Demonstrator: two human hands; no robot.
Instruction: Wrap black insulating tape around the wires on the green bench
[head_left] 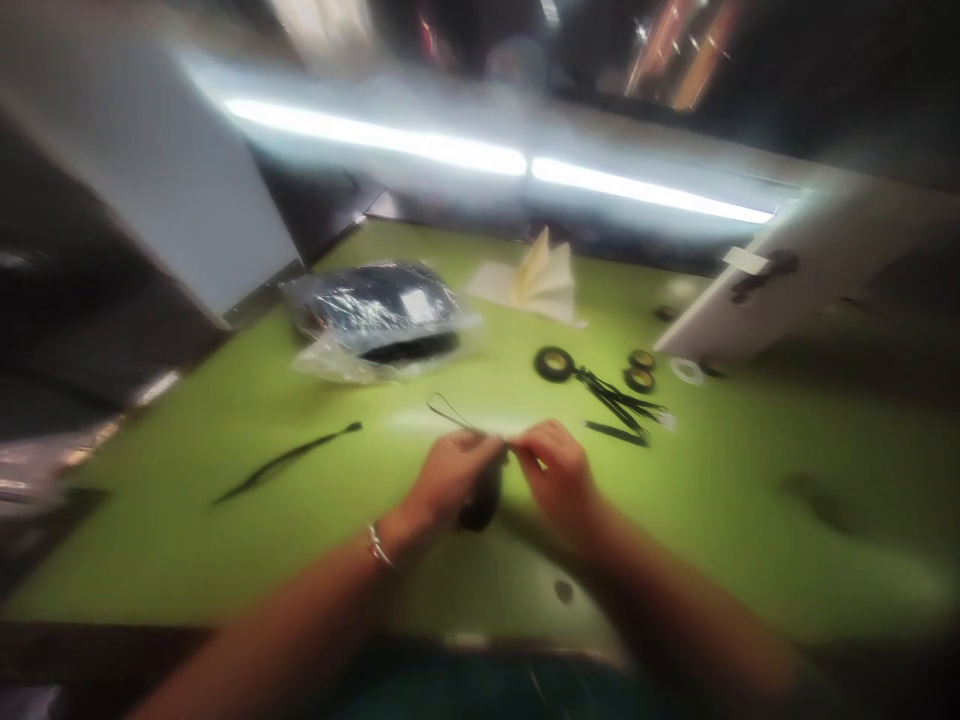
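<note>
Near the front middle of the green table (420, 590), my left hand (454, 470) is closed on a dark item (482, 500) that hangs below its fingers. A thin dark loop (448, 410) sticks out above that hand to the left. My right hand (553, 465) is pinched close beside the left fingertips, at the top of the dark item; what lies between its fingers is too small and blurred to name. A single black strap (289, 460) lies on the table to the left of my hands.
A clear plastic bag with dark contents (390, 310) lies at the back left. Behind sits an open paper booklet (544, 280). Black tape rolls (555, 364), a bundle of black straps (616, 395) and a white ring (686, 371) are at the right. Panels flank the table.
</note>
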